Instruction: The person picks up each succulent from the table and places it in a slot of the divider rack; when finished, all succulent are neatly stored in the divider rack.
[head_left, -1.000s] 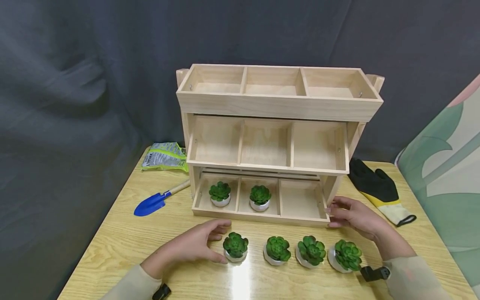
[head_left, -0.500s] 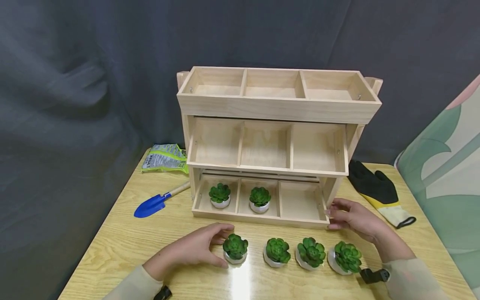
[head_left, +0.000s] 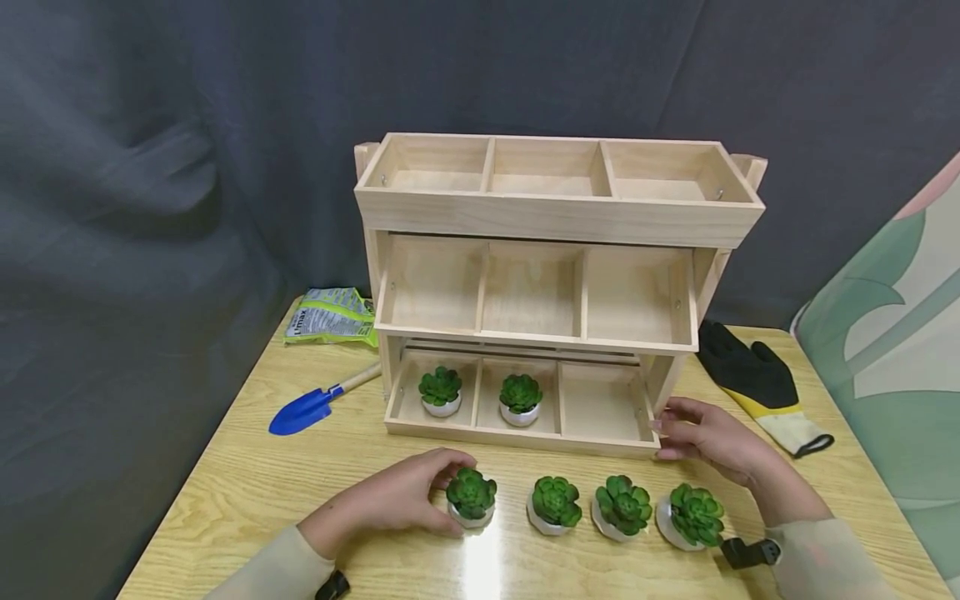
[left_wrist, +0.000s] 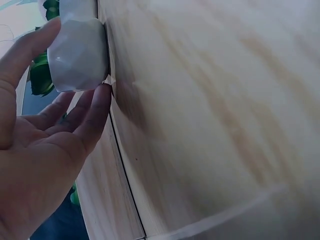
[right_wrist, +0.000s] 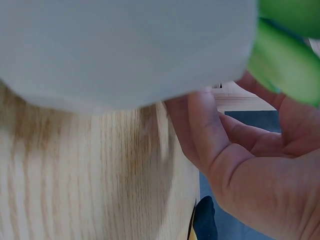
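Note:
My left hand (head_left: 405, 494) reaches around the left side of a small potted succulent (head_left: 471, 493) on the table. In the left wrist view, its thumb and fingers lie either side of a white faceted pot (left_wrist: 80, 55), the fingertips at its lower edge. My right hand (head_left: 708, 435) touches the right end of the lowest tray (head_left: 517, 437) of a wooden three-tier shelf (head_left: 558, 212). In the right wrist view, a near white pot (right_wrist: 125, 50) hides those fingertips. Two potted succulents stand in that tray: one in the left compartment (head_left: 441, 392), one in the middle compartment (head_left: 520, 398).
Three more potted succulents, a left one (head_left: 554, 504), a middle one (head_left: 622, 507) and a right one (head_left: 690, 517), stand in a row before the shelf. A blue trowel (head_left: 303, 410) and a green-grey packet (head_left: 332, 317) lie left. A black-yellow glove (head_left: 757, 379) lies right.
My left hand has moved slightly right, closer around the nearest succulent, which stays in place. My right hand stays at the tray's end.

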